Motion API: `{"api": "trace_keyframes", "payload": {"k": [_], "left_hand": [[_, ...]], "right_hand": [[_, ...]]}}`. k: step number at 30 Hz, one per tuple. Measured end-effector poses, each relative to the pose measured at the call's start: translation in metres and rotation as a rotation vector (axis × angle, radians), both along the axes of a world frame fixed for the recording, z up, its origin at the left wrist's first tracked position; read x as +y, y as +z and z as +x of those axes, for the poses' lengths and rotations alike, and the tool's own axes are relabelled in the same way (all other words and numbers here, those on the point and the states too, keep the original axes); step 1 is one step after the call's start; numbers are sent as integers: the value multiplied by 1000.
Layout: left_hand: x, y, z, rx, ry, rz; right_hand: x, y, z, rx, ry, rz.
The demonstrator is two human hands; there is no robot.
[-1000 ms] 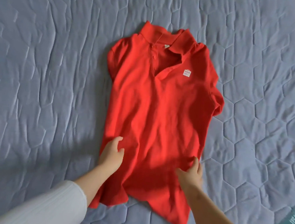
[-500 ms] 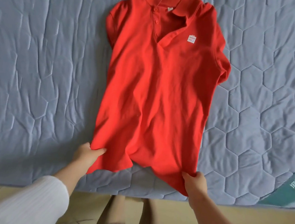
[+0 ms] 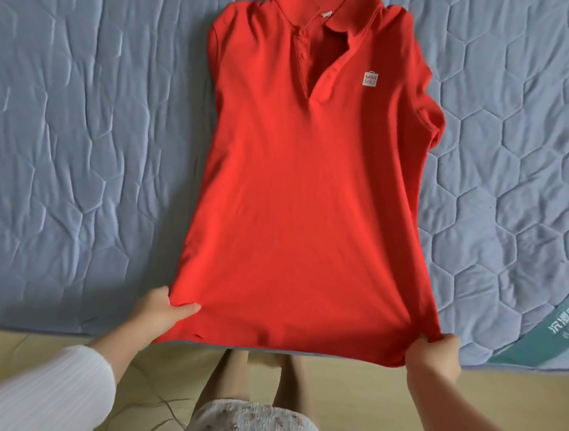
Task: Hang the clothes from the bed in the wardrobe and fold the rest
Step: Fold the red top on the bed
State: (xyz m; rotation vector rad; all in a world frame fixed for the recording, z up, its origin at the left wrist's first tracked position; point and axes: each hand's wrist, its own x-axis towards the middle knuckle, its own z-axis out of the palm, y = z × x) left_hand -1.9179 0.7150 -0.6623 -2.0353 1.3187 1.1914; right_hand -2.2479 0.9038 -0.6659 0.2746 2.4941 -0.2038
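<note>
A red polo shirt (image 3: 299, 189) lies face up on the blue quilted bed (image 3: 77, 128), collar at the far side, a small white logo patch on its chest. Both short sleeves are tucked under at the sides. My left hand (image 3: 157, 314) pinches the hem's left corner, thumb on top of the cloth. My right hand (image 3: 434, 357) grips the hem's right corner. The hem is stretched wide between them and hangs just over the bed's near edge.
The bed's near edge (image 3: 25, 325) runs across the frame, with tan floor (image 3: 24, 347) below it. A teal printed strip (image 3: 563, 318) of the mattress shows at the right. My legs and a floral skirt (image 3: 251, 425) are below the hem.
Both hands slid from the shirt's lower body down to the hem corners, took hold and pulled them apart and toward me. The wrinkled lower part now lies flat and stretched.
</note>
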Motion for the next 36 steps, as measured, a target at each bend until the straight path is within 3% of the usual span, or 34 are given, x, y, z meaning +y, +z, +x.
{"api": "trace_keyframes", "payload": {"k": [7,12,19,24,26,31,36], "left_hand": [[12,-11,-1,-139,-180,117],[-3,-15,-17,-63,28,78],[-60,-17,-56,290,447,-13],[-129,-32,-95,365,420,19],[-162,-41,-112,491,521,57],[-235,-52,-148,784,996,176],[-265,-53,-174,982,972,203]], "right_hand": [[-5,-1,15,-57,116,200],[-49,12,33,-13,301,85],[-155,7,61,-164,520,-180],[-234,-15,58,-216,749,-296],[-263,-29,48,-191,829,-320],[-323,-63,29,-303,735,-316],[-334,-79,34,-453,712,-157]]}}
